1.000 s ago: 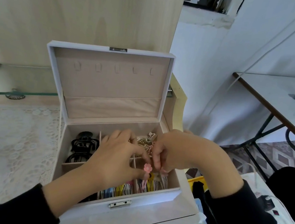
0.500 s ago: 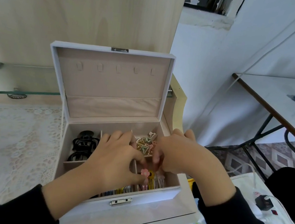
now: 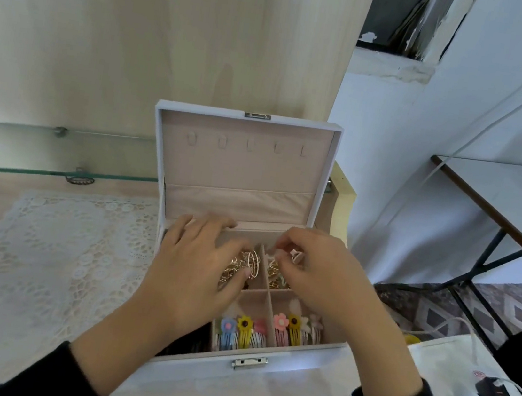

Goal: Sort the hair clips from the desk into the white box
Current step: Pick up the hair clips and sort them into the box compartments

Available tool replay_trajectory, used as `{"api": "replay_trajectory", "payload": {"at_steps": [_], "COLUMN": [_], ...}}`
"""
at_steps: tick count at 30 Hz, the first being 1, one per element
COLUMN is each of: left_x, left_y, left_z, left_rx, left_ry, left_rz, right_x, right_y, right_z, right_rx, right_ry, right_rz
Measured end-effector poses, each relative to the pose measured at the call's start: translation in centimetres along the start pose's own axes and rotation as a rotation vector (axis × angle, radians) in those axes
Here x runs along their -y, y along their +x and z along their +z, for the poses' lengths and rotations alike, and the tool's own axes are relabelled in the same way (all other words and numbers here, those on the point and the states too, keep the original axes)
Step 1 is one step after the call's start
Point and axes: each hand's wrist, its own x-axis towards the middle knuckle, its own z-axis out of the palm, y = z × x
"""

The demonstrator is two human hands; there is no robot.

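Watching the head camera feed from my station, I saw the white box [image 3: 194,373] sitting open in the middle of the desk, its lid [image 3: 240,168] standing upright at the box's 12 o'clock side and its metal latch [image 3: 250,362] at 6 o'clock. The left hand [image 3: 192,272] lay over the rear compartments toward 10 o'clock with its fingers spread and nearly straight, reaching to the back wall, while its thumb rested against a tangle of gold clips [image 3: 240,263] in the rear middle cell. The right hand [image 3: 325,280] hovered over the rear cell at about 1 o'clock, its thumb and fingertips pinched narrowly round a small pink clip [image 3: 296,256] held just above more gold pieces (I could not make out its exact shape through the blur). Along the 6 o'clock edge of the box, flower clips [image 3: 245,325] in blue, yellow and pink stood in a row across the two front cells. A lace cloth [image 3: 44,251] covered the desk at the box's 9 o'clock, and a black charger [image 3: 492,393] sat well apart at 4 o'clock.
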Motion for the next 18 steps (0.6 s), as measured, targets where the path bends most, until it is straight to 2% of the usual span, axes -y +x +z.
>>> {"api": "replay_trajectory", "payload": {"at_steps": [5, 11, 18], "left_x": [3.1, 5.9, 10.0], "left_y": [-1.8, -4.6, -7.1], "left_z": [-0.3, -0.4, -0.1], "left_rx": [-0.07, -0.128, -0.107], "left_ry": [0.115, -0.009, -0.051], "left_rz": [-0.091, -0.196, -0.358], "right_x": [2.8, 6.3, 11.5], "right_y": [-0.2, 0.2, 0.9], "right_z": [2.7, 6.8, 9.9], "right_rx": [-0.068, -0.059, -0.236], "right_ry": [0.06, -0.106, -0.14], "right_rz": [-0.027, -0.083, -0.13]}}
